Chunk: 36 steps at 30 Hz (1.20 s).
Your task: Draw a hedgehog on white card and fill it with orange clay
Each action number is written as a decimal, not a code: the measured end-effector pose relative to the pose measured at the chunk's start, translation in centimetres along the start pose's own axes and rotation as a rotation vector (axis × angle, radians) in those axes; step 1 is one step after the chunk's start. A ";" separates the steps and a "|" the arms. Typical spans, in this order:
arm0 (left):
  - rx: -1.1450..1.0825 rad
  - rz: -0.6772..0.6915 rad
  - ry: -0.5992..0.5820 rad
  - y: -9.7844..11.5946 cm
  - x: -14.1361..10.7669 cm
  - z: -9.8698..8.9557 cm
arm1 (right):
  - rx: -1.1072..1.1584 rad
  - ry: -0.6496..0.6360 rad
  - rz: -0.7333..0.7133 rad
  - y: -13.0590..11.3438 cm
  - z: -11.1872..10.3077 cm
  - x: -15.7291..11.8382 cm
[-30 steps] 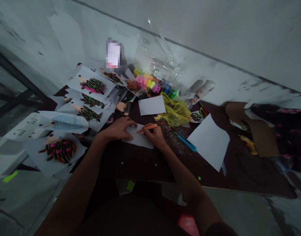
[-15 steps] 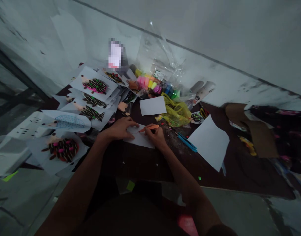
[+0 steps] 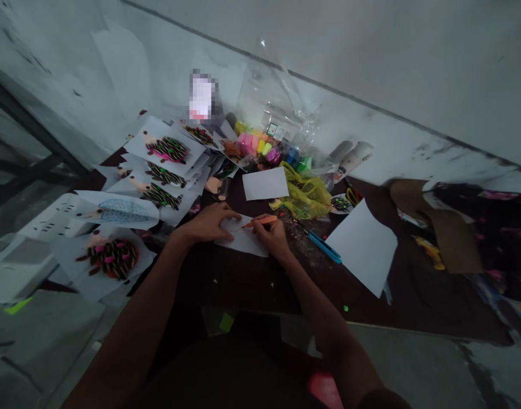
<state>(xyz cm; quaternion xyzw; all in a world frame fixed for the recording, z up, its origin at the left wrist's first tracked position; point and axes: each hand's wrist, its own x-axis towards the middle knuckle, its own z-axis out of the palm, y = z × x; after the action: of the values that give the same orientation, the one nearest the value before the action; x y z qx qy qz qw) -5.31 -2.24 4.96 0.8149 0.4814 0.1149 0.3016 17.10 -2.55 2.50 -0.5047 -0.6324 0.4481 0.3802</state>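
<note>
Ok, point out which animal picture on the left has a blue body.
The blue-bodied picture lies just behind the pink-dotted one; the other pictures around it have dark, spiny bodies.

1. Your head camera is looking forward and down from close above the dark brown, flat-topped table (image 3: 243, 284).
2. It is also facing the smudged, pale grey wall (image 3: 371, 57) beyond.

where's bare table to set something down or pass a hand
Looks bare: the table front below the sheet under the left hand, bar two white scraps; also the dark stretch between the large white sheet and the brown cardboard. Crowded: the left, with hedgehog pictures, and the back, with the clear bag and yellow bag.
</note>
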 end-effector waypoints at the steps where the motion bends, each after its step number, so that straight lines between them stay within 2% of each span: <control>1: 0.001 -0.002 -0.001 0.0 0.0 0.0 | -0.002 0.000 -0.006 0.0 0.0 0.0; 21: -0.003 0.035 -0.003 -0.9 0.1 0.4 | -0.026 0.037 0.003 -0.1 -0.7 -0.3; 36: 0.000 0.008 0.002 -0.3 -0.1 0.2 | -0.047 0.078 0.042 -0.2 -1.4 -0.7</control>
<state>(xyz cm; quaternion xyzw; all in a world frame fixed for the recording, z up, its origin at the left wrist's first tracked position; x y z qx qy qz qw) -5.48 -2.31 4.63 0.8169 0.4782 0.1167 0.3006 18.53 -2.96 3.11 -0.5438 -0.6167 0.4210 0.3829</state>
